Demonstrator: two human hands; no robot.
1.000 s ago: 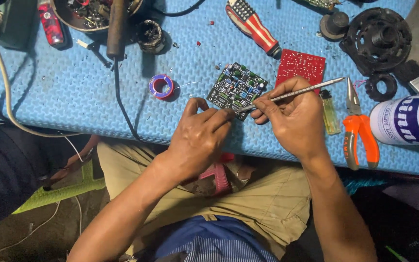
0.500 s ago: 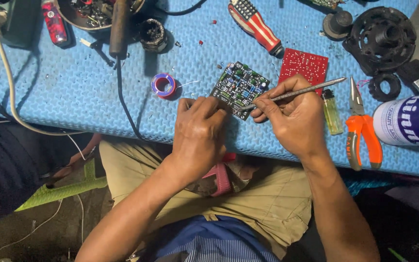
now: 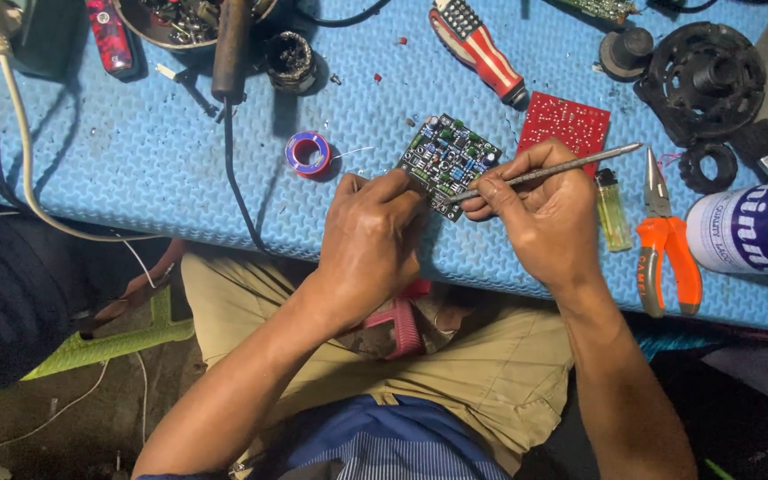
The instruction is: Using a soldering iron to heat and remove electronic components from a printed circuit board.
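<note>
Circuit board: the small dark board (image 3: 448,161) crowded with parts lies flat on the blue table (image 3: 135,169), near its front edge, right in front of you.
Left hand: your left hand (image 3: 373,238) rests on the table with its fingertips pressed on the board's near-left edge; the grip is nearly closed, pinning the board rather than lifting it.
Right hand: your right hand (image 3: 540,218) has a closed pinch on a thin metal rod (image 3: 551,169), held like a pen, its tip touching the board's right edge.
Just beside: a red board (image 3: 565,123) lies behind your right hand, partly hidden by your fingers; a yellow-green lighter (image 3: 613,212) sits just right of that hand.
Further right: pliers with orange handles (image 3: 666,236) lie near the lighter, and a white can (image 3: 753,227) on its side is beyond them at the frame edge.
Left of the board: a small spool of solder (image 3: 308,153), with a black cable (image 3: 235,178) running past it to the table's front edge.
Back row: a red and white striped screwdriver (image 3: 480,52), and black round parts (image 3: 702,76) at the far right.
Containers: a round bowl (image 3: 180,22) at the back left holds mixed small parts, too jumbled to tell apart; a dark-handled tool (image 3: 230,44) lies across its rim.
In the way: nothing lies between your hands and the board.
</note>
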